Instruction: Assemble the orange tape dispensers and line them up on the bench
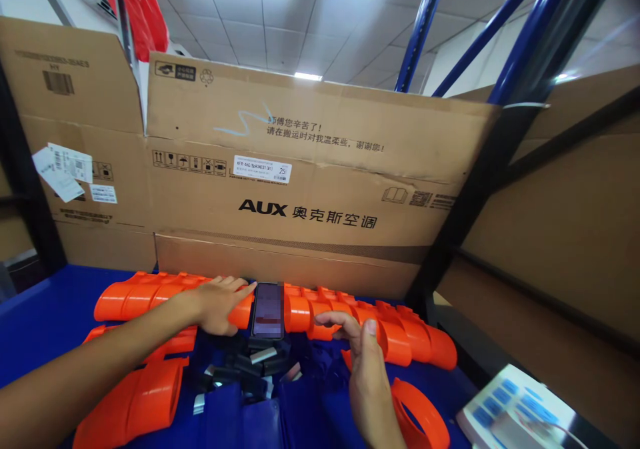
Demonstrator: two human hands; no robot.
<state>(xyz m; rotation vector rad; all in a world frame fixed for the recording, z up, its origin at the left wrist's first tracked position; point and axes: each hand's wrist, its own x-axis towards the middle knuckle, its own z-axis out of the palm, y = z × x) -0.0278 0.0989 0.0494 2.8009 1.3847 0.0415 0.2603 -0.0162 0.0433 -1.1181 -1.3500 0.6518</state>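
Shows, in the head view, a phone (267, 312) tilted back with its screen lit. Reaches with the left hand (220, 305) to just left of the phone, palm down, fingers spread over the end of the left row of orange pieces (143, 299), one fingertip near the phone's upper left edge. Holds the right hand (367, 369) right of the phone, in front of the right row of orange pieces (423, 339), thumb raised, fingers half bent toward the phone. Cannot tell whether pinching anything there.

Shows small dark parts (247, 365) with some silvery ends right below the phone, then blue blocks (263, 422) nearer. Also shows an orange stack (153, 395) left of and nearer than the phone, and a loose orange ring (430, 402) to its lower right. Places a white device (500, 395) with blue patches well right of the phone, and a printed cardboard sheet (300, 189) behind it.
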